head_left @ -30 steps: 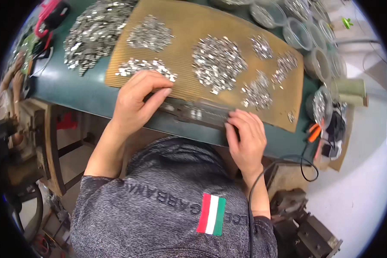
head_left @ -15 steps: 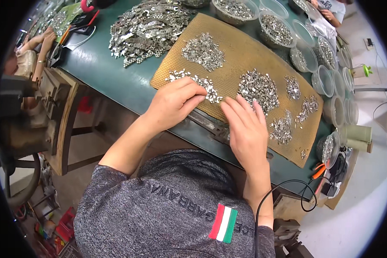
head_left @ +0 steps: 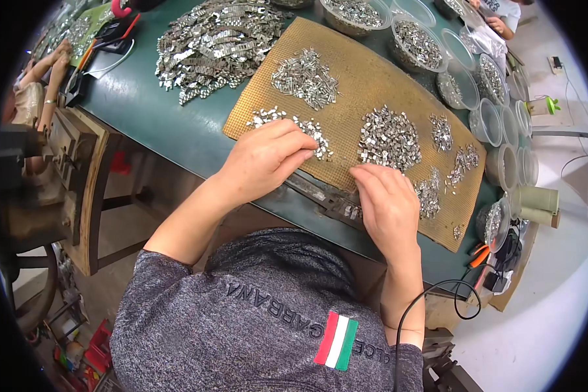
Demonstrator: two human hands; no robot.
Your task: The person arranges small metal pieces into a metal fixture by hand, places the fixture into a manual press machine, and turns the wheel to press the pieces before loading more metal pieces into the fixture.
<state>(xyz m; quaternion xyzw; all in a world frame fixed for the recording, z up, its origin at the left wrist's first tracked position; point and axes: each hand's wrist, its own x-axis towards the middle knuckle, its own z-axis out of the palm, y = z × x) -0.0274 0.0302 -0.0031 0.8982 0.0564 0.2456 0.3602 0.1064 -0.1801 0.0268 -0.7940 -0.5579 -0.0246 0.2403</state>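
Observation:
My left hand (head_left: 268, 157) is closed in a pinch at the near side of a pile of small bright metal pieces (head_left: 268, 116). Its fingertips touch the pile's right part, and whatever they hold is too small to make out. My right hand (head_left: 392, 206) hovers at the near edge of the tan textured mat (head_left: 343, 81), thumb and fingers drawn together; anything between them is hidden. Just beyond it lies a pile of square metal links (head_left: 389, 138). A narrow metal bar (head_left: 313, 191) runs along the table edge between my hands.
Further piles of small metal parts (head_left: 305, 78) lie on the mat. Linked metal bands (head_left: 219, 46) are heaped at the back left of the green table (head_left: 137, 117). Plastic tubs of parts (head_left: 418, 42) line the right. Orange-handled pliers (head_left: 479, 255) lie at lower right. Other people sit beyond both sides.
My right hand has shifted right and slightly toward me, away from the left hand, and its spread fingers have drawn together. My left hand stays pinched by the bright pieces.

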